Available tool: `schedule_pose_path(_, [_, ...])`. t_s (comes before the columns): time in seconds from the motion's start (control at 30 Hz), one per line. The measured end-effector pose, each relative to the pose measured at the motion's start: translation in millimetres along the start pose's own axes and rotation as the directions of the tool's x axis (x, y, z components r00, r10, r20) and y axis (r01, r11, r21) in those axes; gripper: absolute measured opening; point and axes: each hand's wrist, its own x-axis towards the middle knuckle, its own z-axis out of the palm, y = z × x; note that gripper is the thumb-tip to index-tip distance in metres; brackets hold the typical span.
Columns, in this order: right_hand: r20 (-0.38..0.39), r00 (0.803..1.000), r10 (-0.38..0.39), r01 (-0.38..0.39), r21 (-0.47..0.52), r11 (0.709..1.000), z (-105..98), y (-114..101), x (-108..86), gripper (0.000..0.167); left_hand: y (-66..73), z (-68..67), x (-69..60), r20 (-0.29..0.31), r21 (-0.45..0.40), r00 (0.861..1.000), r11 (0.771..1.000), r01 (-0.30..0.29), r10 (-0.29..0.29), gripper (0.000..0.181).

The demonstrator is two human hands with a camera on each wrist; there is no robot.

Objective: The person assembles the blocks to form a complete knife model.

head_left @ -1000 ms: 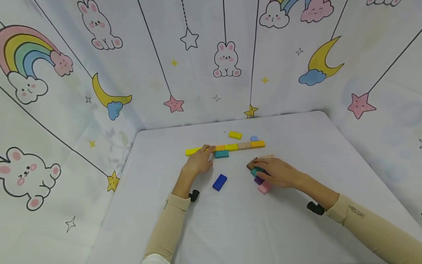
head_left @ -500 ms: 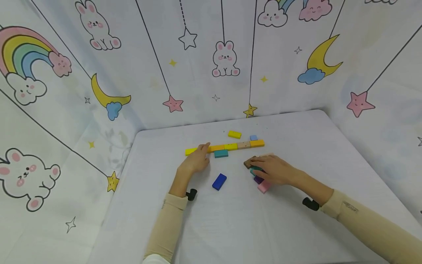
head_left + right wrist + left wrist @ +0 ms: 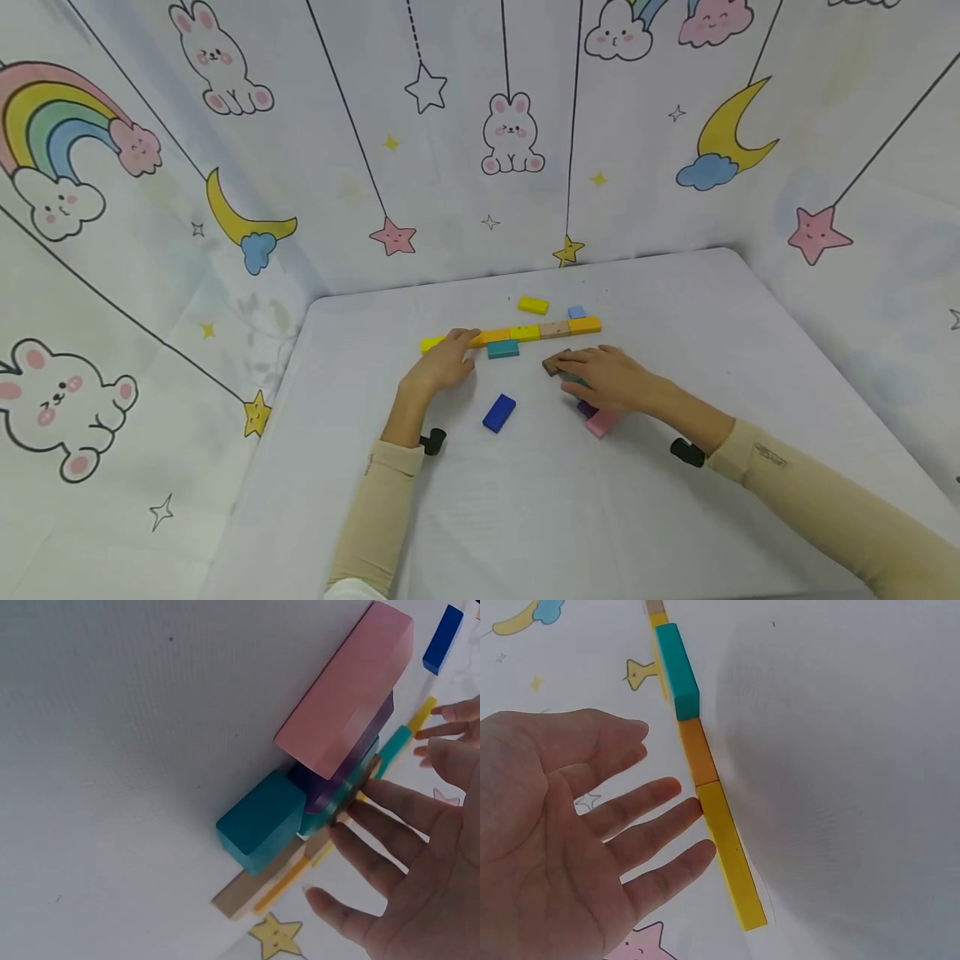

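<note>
In the head view, my left hand (image 3: 444, 364) rests at the left part of a row of yellow, orange and wooden blocks (image 3: 524, 333). The left wrist view has its loosely spread fingers beside the row, fingertips at a yellow block (image 3: 731, 859). A teal block (image 3: 677, 671) stands against that row. My right hand (image 3: 611, 379) covers part of a cluster, fingertips touching a brown block (image 3: 553, 364). Extended fingers of the right hand (image 3: 420, 859) show in the right wrist view, beside pink (image 3: 349, 694), purple (image 3: 319, 791) and teal (image 3: 262, 817) blocks.
A dark blue block (image 3: 498, 413) lies between the hands. Behind the row are a yellow block (image 3: 533, 305) and a small light blue one (image 3: 576, 312). The white-covered table (image 3: 525, 517) meets a patterned cloth backdrop (image 3: 450, 175).
My right hand has moved left and slightly away from the body, and the brown block has shifted the same way. My left hand has moved slightly left along the row.
</note>
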Motion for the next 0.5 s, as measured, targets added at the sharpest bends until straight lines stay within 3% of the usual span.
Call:
schedule_pose_path(0.23, [-0.023, 0.999, -0.028, 0.027, -0.003, 1.0, 1.2, -1.0, 8.5, 0.053, 1.1, 3.1, 1.4, 0.009, 0.054, 0.997, 0.996, -0.074, 0.074, 0.053])
schedule_pose_path(0.5, [-0.031, 1.0, -0.004, 0.003, -0.016, 1.0, 1.0, -5.6, 16.4, 0.053, 4.9, 5.1, 1.7, 0.019, 0.071, 0.995, 0.992, -0.102, 0.101, 0.054])
